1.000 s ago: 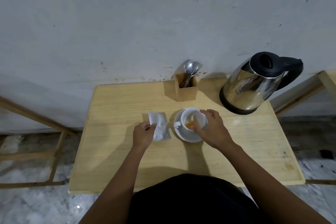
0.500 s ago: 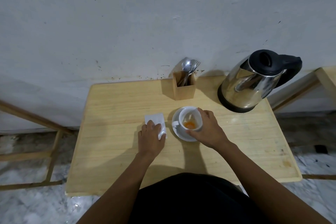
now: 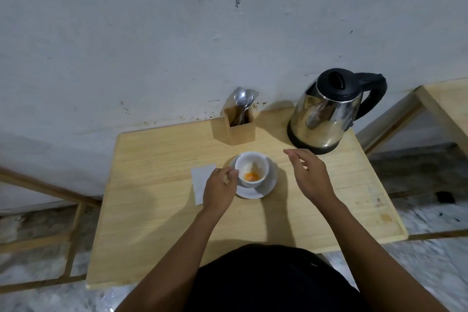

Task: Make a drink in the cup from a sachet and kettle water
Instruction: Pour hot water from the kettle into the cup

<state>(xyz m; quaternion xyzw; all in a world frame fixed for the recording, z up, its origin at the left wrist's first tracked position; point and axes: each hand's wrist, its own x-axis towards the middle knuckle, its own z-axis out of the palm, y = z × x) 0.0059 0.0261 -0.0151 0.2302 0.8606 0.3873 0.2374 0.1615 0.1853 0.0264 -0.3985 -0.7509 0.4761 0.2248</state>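
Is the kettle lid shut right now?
Shut. The kettle's black lid sits flat on the steel body, with no gap showing. Its water level cannot be told.

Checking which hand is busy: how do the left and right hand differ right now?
The left hand is curled by the cup, over the white sachet; the right hand is open and holds nothing. The left sits at the cup's rim; the right hangs between cup and kettle. Both are bare.

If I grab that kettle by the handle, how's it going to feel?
The kettle is metal and large beside the cup, so probably heavy if filled. Its black handle offers a firm, likely cool grip. Water inside may slosh when tilted.
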